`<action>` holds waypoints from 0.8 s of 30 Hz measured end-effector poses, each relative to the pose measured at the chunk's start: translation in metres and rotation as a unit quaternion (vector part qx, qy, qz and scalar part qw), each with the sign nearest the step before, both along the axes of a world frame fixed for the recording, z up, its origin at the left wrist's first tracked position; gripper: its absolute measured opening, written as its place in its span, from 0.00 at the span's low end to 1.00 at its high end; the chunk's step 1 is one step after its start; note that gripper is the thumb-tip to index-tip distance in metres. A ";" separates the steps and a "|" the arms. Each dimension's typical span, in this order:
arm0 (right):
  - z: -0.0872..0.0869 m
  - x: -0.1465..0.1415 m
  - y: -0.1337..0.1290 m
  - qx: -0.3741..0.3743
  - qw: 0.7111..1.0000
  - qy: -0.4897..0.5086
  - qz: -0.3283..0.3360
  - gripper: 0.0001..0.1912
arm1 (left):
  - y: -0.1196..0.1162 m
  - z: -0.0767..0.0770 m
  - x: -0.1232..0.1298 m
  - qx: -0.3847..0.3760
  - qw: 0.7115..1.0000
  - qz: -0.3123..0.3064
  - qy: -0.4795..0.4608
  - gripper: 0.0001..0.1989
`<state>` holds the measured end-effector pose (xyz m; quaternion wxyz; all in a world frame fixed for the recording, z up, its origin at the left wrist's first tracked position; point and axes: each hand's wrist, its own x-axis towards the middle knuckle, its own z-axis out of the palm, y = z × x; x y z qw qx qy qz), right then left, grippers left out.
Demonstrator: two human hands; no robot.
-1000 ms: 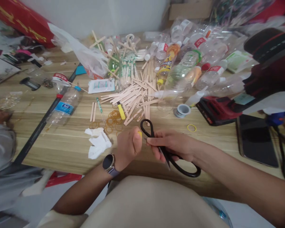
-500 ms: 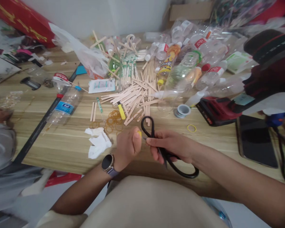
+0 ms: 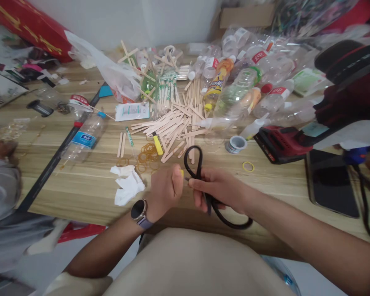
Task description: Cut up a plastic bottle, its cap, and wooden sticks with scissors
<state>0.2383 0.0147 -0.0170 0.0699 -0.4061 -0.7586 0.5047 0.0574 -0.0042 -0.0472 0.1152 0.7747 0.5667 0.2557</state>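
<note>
My left hand (image 3: 166,185), with a watch (image 3: 138,209) at its wrist, is closed in a fist. A small yellow thing (image 3: 181,173) peeks out beside its thumb; the rest is hidden by the fingers. Close by on the right, my right hand (image 3: 216,187) is closed around black-handled scissors (image 3: 193,162), their handle loops spread apart. Something thin and dark shows at the right thumb tip, too small to name. Both hands are above the table's front edge, a short gap between them.
Wooden sticks (image 3: 172,127), rubber bands (image 3: 148,154), a yellow-handled tool (image 3: 157,144) and crumpled tissue (image 3: 128,187) lie on the table (image 3: 80,193). Plastic bottles (image 3: 237,90) crowd the back right. A power tool (image 3: 283,142) and phone (image 3: 331,183) lie right. Another person's hand (image 3: 0,149) is far left.
The scissors have turned slightly in my right hand, their lower loop shifting left and up. My left hand has barely moved and stays closed.
</note>
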 end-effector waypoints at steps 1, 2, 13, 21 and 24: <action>0.002 0.000 0.001 -0.022 1.000 0.007 0.017 0.26 | 0.000 0.002 -0.001 0.004 1.000 -0.011 -0.002 0.19; 0.003 0.000 0.001 -0.027 0.999 0.009 0.023 0.28 | 0.000 0.002 -0.002 0.006 1.000 -0.018 -0.004 0.19; -0.001 -0.002 -0.008 0.103 0.990 -0.055 -0.084 0.12 | 0.000 -0.016 0.006 -0.031 0.998 0.027 -0.041 0.19; 0.004 -0.003 -0.005 -0.010 0.999 -0.036 -0.007 0.23 | -0.005 -0.011 -0.001 -0.029 0.998 0.004 -0.050 0.19; 0.001 -0.004 -0.009 0.093 0.990 -0.080 -0.067 0.12 | -0.002 -0.019 0.005 -0.043 0.997 0.039 -0.055 0.19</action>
